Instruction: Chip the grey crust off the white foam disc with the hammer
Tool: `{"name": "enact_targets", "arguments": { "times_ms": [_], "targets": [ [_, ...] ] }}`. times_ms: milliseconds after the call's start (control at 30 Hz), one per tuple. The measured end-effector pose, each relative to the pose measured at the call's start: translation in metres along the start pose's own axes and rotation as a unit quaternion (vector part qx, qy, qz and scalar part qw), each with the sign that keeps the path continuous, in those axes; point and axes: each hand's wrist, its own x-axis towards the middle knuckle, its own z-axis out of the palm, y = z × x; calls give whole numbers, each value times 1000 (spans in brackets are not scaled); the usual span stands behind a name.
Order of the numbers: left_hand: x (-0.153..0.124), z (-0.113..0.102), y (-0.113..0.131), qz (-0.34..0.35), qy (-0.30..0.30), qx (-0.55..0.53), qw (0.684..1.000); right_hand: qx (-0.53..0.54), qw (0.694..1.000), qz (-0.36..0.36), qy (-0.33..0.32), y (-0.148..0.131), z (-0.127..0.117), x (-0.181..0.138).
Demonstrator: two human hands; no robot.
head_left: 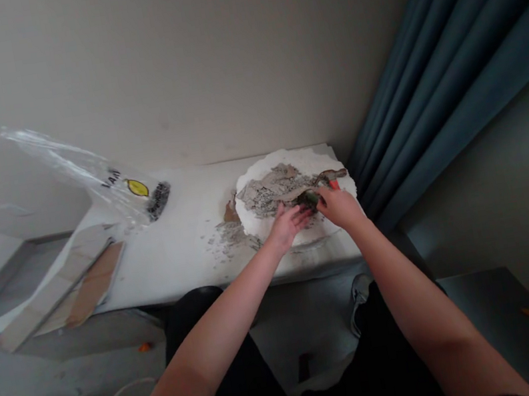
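A round white slab (258, 222) with a ragged edge lies on the table, partly covered by grey, crumbly, bark-like pieces (266, 191). Across its right half runs a twisted brown piece like a branch (334, 174), with a small red patch (334, 184) beside it. My right hand (340, 207) is closed, its fingertips pinching the edge of a dark green clump (309, 199) just in front of the branch. To the left of the clump my left hand (290, 224) lies palm up with fingers stretched out, close under it; whether it touches is unclear.
Grey crumbs (228, 239) are scattered on the white table (173, 260) left of the slab. A clear plastic bag (104, 184) with dark grains stands at the back left, and cardboard strips (93, 284) overhang the left front edge. A blue curtain (427, 76) hangs at right.
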Motion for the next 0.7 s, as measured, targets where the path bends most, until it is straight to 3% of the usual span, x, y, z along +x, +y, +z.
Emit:
{"name": "enact_targets", "arguments": {
  "times_ms": [100, 233, 300, 367, 400, 433, 500, 567, 633, 700],
  "targets": [
    [4, -8, 15, 56, 34, -35, 997, 3, 999, -30, -14, -9, 0, -10],
    [13, -21, 24, 100, 16, -19, 995, 5, 1000, -10, -12, -18, 3, -16],
    [20, -25, 23, 113, -9, 64, 991, 2, 1000, 27, 7, -16, 3, -14],
    [27, -24, 17, 141, -39, 238, 960, 1, 998, 56, 25, -10, 1, -11],
    [30, -22, 14, 166, -63, 351, 919, 1, 997, 66, 32, -6, 0, -9],
    [31, -20, 11, 198, -94, 464, 858, 1, 997, 73, 38, -2, -1, -8],
    [33, -15, 4, 264, -164, 646, 697, 0, 996, 77, 48, 4, -2, -7],
    [32, -11, -2, 307, -217, 743, 554, -1, 996, 71, 59, 9, -2, -8],
    [31, -9, -6, 326, -235, 785, 471, 4, 995, 64, 74, 14, 0, -8],
    [32, -8, -6, 326, -222, 810, 433, 15, 994, 59, 92, 18, 2, -8]
  ]
}}
